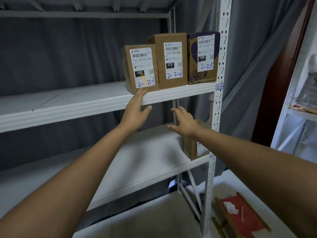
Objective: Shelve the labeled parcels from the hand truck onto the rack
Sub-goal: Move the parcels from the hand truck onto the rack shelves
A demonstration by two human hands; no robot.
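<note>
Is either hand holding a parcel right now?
No. Both the left hand and right hand are open and empty below the three shelved parcels.

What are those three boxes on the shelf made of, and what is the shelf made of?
The three parcels look like plain brown cardboard with a dull finish; folded edges and stuck-on white paper labels suggest it. The rightmost one carries a dark purple print. The shelf and the upright post seem to be painted white metal: the post has punched slots and the shelf a ribbed front lip, though the shelf board could be something else.
</note>
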